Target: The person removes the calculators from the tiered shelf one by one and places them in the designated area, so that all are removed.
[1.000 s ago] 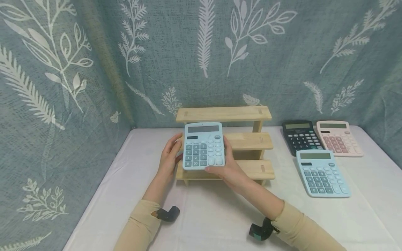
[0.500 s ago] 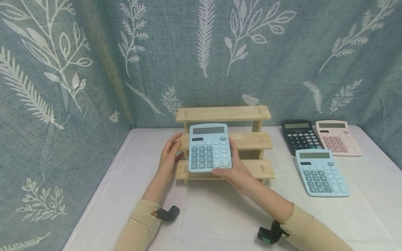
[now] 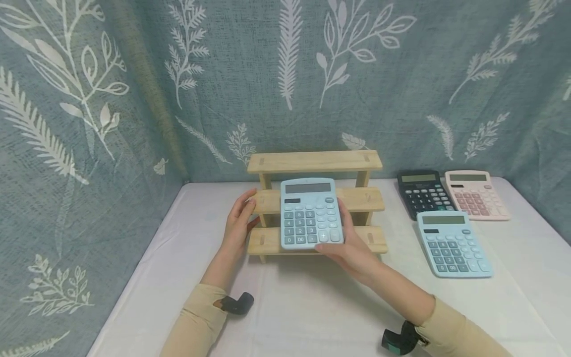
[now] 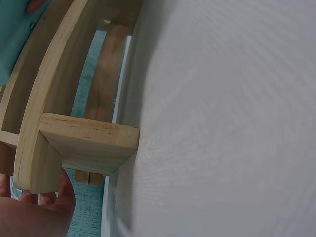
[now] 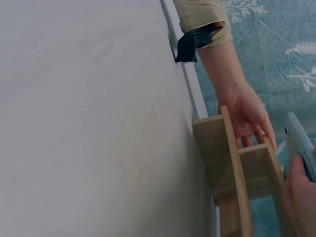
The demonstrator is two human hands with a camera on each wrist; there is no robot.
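A light-blue calculator faces me, leaning back, in front of the middle and bottom shelves of a three-tier wooden stand. My right hand holds it by its lower right side, thumb on the bottom edge and the other fingers mostly hidden behind. Whether the calculator touches a shelf, I cannot tell. At the stand's left side, my left hand grips the end of the middle shelf. The left wrist view shows its curled fingers by the wood. From the side, the right wrist view shows the calculator's thin edge.
Right of the stand, a black calculator and a pink calculator lie side by side on the white-covered table. A second light-blue calculator lies nearer me. A patterned blue-green curtain hangs behind and at the left.
My right hand has carried the light-blue calculator rightward and slightly down across the stand, from its left end to near its middle. My left hand has stayed at the shelf end.
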